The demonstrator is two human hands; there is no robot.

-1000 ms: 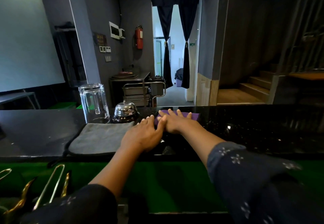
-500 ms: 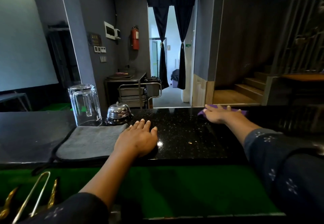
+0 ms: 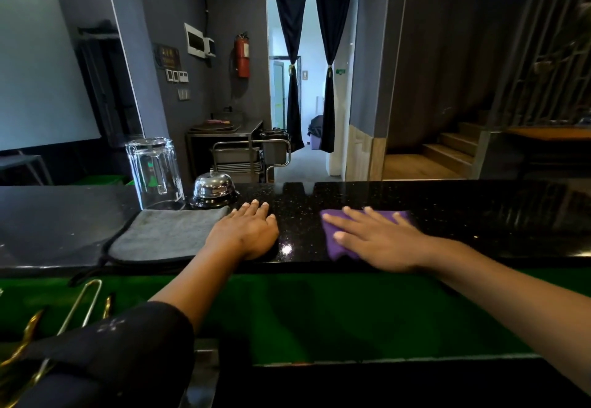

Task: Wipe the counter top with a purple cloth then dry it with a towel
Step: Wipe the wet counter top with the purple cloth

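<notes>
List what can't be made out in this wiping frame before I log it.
- Purple cloth, head view: most of it lies under the right hand, so its full outline is hidden.
- Brass tools: cut off by the lower left edge and the left sleeve.
- Wall plaque: lettering too small to read.
- Counter top: wet or dry cannot be told through its reflections.

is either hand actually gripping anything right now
No. The right hand presses flat, fingers straight, on top of the purple cloth; the left hand rests flat on the counter top.
</notes>
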